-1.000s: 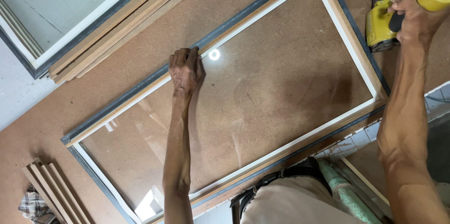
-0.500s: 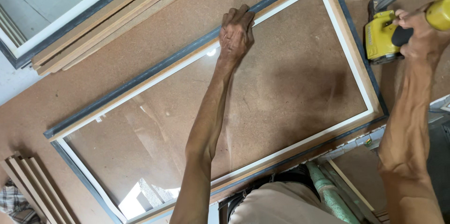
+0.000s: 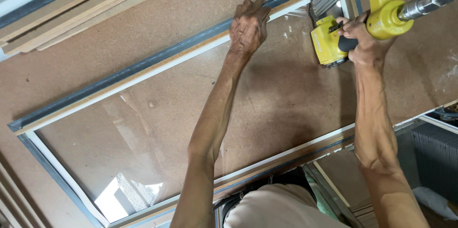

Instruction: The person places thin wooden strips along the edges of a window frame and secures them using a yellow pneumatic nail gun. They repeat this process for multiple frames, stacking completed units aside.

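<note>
A large glazed frame [image 3: 119, 77], grey outside with a pale wooden inner strip, lies flat on a brown board [image 3: 143, 22]. My left hand [image 3: 248, 27] presses down on the frame's far rail, fingers curled over its edge. My right hand [image 3: 362, 42] grips the handle of a yellow pneumatic nail gun [image 3: 334, 37], whose nose sits on the far rail just right of my left hand. A metal air fitting [image 3: 429, 1] sticks out of the gun toward the right.
Several long wooden strips [image 3: 81, 6] lie beyond the frame at the upper left. More strips [image 3: 12, 194] show at the lower left edge. A grey ribbed object [image 3: 436, 156] sits below the board's edge at the right.
My left hand slid right along the far rail. The nail gun in my right hand came in from the right corner and now sits on the rail beside it. The view shifted closer.
</note>
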Motion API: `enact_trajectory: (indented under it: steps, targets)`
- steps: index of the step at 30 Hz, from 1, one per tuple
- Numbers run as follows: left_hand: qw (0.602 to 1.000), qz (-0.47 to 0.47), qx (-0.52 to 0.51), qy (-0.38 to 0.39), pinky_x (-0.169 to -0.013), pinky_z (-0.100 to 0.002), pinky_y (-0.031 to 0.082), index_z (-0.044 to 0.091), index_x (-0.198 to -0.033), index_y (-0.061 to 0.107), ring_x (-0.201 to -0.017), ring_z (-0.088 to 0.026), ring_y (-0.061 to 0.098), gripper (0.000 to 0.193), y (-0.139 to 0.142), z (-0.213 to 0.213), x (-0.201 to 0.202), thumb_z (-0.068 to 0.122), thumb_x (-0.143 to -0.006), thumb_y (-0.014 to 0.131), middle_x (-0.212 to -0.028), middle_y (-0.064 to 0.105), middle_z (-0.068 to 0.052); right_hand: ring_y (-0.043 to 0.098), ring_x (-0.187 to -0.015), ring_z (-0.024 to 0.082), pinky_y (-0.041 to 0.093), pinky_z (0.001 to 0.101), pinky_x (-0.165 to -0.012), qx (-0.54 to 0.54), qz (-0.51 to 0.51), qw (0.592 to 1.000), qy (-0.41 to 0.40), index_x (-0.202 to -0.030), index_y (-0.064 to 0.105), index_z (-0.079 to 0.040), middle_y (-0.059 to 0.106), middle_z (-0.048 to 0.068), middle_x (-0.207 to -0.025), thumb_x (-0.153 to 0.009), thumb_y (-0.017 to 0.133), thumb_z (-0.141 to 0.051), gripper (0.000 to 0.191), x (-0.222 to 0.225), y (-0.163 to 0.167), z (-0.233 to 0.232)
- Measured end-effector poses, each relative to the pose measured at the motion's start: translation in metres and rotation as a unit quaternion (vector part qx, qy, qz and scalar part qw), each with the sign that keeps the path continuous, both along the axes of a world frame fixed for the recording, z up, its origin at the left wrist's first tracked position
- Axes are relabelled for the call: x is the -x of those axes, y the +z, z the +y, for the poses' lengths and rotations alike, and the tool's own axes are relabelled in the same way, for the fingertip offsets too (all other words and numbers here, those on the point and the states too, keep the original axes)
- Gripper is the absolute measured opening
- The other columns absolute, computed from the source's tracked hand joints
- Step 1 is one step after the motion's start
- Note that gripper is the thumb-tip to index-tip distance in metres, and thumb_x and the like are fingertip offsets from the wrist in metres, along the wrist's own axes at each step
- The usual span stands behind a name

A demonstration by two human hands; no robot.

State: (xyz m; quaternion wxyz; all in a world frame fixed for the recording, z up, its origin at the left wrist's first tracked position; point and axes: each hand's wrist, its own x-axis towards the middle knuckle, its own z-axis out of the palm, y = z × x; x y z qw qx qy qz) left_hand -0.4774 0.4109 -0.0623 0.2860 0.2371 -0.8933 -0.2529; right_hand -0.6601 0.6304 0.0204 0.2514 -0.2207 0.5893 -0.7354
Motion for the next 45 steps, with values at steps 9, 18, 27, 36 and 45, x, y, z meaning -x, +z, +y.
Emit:
enact_trajectory:
  steps: [9,18,27,36,45]
  targets:
    - [1.0,-0.029,0.004,0.003,-0.091,-0.037,0.054,0.007,-0.106,0.078,-0.098,-0.021,0.066,0.019,-0.017,0.002,0.005,0.008,-0.087,0.075,-0.113,0.075,-0.008,0.07,-0.073,0.027,0.067,0.0456,-0.084,-0.006,-0.017,1.0,-0.017,-0.089,0.059,-0.001,0.059,0.01,-0.075,-0.086,0.067,0.012,0.016,0.001,-0.003,0.007]
    - [1.0,-0.019,0.006,0.007,-0.094,-0.038,0.054,0.007,-0.106,0.079,-0.1,-0.023,0.066,0.02,-0.021,0.002,0.006,0.009,-0.087,0.075,-0.114,0.075,-0.007,0.061,-0.064,0.023,0.062,0.0489,-0.091,0.019,0.001,1.0,0.01,-0.087,0.058,-0.003,0.055,0.009,-0.07,-0.087,0.066,0.013,0.018,0.006,-0.014,0.015]
    - [1.0,0.021,0.003,-0.021,-0.097,-0.042,0.054,0.0,-0.11,0.075,-0.11,-0.031,0.066,0.026,-0.004,-0.004,-0.018,0.0,-0.084,0.075,-0.119,0.073,-0.017,0.065,-0.066,0.025,0.058,0.056,-0.105,0.006,-0.003,0.996,0.094,-0.093,0.06,-0.005,0.057,0.007,-0.073,-0.087,0.064,0.015,0.021,-0.08,-0.012,-0.006]
    - [0.999,0.031,-0.016,0.02,-0.1,-0.046,0.052,-0.001,-0.106,0.074,-0.113,-0.034,0.068,0.019,0.001,-0.041,-0.155,0.007,-0.088,0.077,-0.121,0.072,-0.02,0.065,-0.072,0.025,0.058,0.0556,-0.11,0.002,-0.039,0.996,0.079,-0.094,0.059,-0.002,0.055,0.007,-0.079,-0.084,0.061,0.017,0.021,-0.155,-0.001,-0.046]
    - [0.999,0.032,-0.014,0.025,-0.094,-0.042,0.051,-0.001,-0.102,0.075,-0.108,-0.03,0.066,0.014,-0.011,-0.041,-0.145,0.006,-0.09,0.071,-0.119,0.074,-0.017,0.065,-0.074,0.025,0.062,0.0479,-0.092,-0.014,-0.052,0.998,0.025,-0.089,0.063,0.0,0.058,0.009,-0.08,-0.081,0.06,0.014,0.016,-0.161,-0.002,-0.049]
